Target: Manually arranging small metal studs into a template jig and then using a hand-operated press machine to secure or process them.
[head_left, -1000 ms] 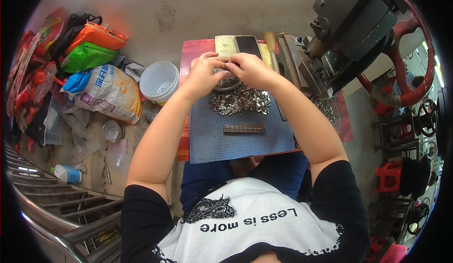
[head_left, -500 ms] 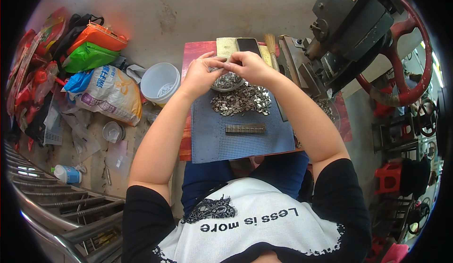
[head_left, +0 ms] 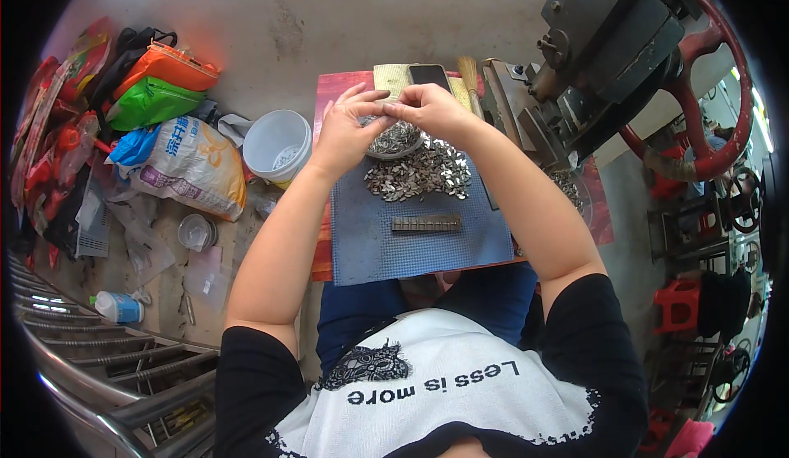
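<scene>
My left hand (head_left: 349, 128) and my right hand (head_left: 436, 115) meet at their fingertips over a round bowl of small shiny metal pieces (head_left: 396, 139). Thumb and forefinger of the left are closed at the meeting point, its other fingers raised and fanned. The right hand pinches there too. Whatever sits between the fingertips is too small to make out. Just nearer than the bowl, a loose pile of flat metal pieces (head_left: 421, 174) lies on a blue ribbed mat (head_left: 362, 248). Closer to me on that mat rests a short bar-like row of metal blocks (head_left: 426, 224).
A dark machine (head_left: 616, 39) with a red handwheel (head_left: 699, 158) stands right of the small table. Behind my hands lie a phone (head_left: 430, 74) and a brush (head_left: 468, 76). On the left are a white bucket (head_left: 278, 142), a stuffed sack (head_left: 185, 166) and metal railings (head_left: 107, 400).
My left hand's raised fingers have spread a little more. Both hands stay together over the bowl; the pile and the metal row have not moved on the mat.
</scene>
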